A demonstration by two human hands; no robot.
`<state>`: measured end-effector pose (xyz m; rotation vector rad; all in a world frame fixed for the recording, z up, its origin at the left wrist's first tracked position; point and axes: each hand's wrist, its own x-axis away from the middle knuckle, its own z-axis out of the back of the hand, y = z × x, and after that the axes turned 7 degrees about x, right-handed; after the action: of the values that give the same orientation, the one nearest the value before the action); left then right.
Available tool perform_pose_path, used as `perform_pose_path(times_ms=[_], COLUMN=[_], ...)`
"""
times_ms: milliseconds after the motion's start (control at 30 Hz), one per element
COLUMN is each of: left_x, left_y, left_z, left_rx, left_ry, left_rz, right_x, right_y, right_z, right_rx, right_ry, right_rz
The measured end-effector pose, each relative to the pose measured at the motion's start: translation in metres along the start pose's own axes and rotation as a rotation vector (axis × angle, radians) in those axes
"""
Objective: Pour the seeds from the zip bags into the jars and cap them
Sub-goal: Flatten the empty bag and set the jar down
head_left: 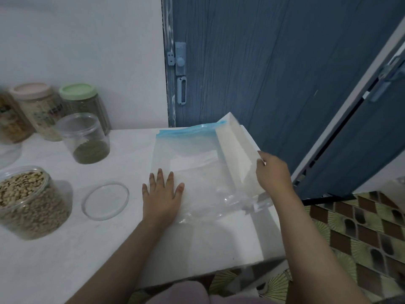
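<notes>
An empty clear zip bag [192, 154] with a blue zip strip lies flat on the white table [65, 255]. My left hand [161, 194] presses flat on its near left part, fingers straight. My right hand [274, 174] pinches a white folded sheet [234, 150] lifted at the bag's right edge. An uncapped clear jar [84, 137] holds a little green seed at the back left. An uncapped jar [28, 205] full of beige seeds stands at the near left. A clear round lid [105, 200] lies flat between that jar and my left hand.
Two capped jars stand against the wall: one with a pink lid [30, 91], one with a green lid [77, 91]. A blue door [263, 62] stands behind the table. The table's right edge drops to a patterned tile floor [361, 238].
</notes>
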<state>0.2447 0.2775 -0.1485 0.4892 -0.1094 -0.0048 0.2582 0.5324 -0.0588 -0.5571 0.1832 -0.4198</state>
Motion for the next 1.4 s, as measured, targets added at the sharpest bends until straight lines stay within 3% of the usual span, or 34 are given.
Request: perform_pose_path(times_ms=[167, 300, 400, 500, 667, 767, 933, 1133, 1300, 1400], left_x=[-0.003, -0.004, -0.006, -0.009, -0.008, 0.001, 0.024, 0.022, 0.010, 0.005], left_y=[0.005, 0.008, 0.012, 0.018, 0.021, 0.011, 0.003, 0.003, 0.008, 0.001], left_z=[0.003, 0.005, 0.008, 0.013, 0.028, 0.029, 0.014, 0.021, 0.014, -0.001], left_rx=[0.027, 0.005, 0.020, 0.093, 0.274, 0.243, 0.460, 0.490, 0.488, 0.404], left_ry=[-0.019, -0.020, -0.017, -0.002, 0.067, 0.107, 0.185, 0.343, 0.347, 0.253], left_rz=[0.006, 0.017, 0.025, 0.020, -0.024, -0.032, -0.079, -0.167, -0.207, -0.144], right_x=[0.012, 0.016, 0.021, 0.029, 0.036, 0.036, 0.037, 0.028, 0.017, 0.009], right_y=[-0.011, -0.024, -0.039, -0.049, -0.029, -0.008, 0.000, -0.006, -0.015, -0.011], right_z=[0.024, 0.036, 0.038, 0.021, -0.026, -0.034, -0.033, -0.024, -0.020, -0.030], right_rx=[0.102, 0.015, -0.163, -0.279, -0.053, 0.066, -0.094, -0.203, -0.189, -0.121], right_ry=[0.347, 0.478, 0.376, 0.101, -0.203, -0.194, -0.123, -0.035, 0.006, -0.020], right_rz=[0.217, 0.379, 0.389, 0.259, 0.041, -0.017, 0.037, 0.047, 0.057, 0.062])
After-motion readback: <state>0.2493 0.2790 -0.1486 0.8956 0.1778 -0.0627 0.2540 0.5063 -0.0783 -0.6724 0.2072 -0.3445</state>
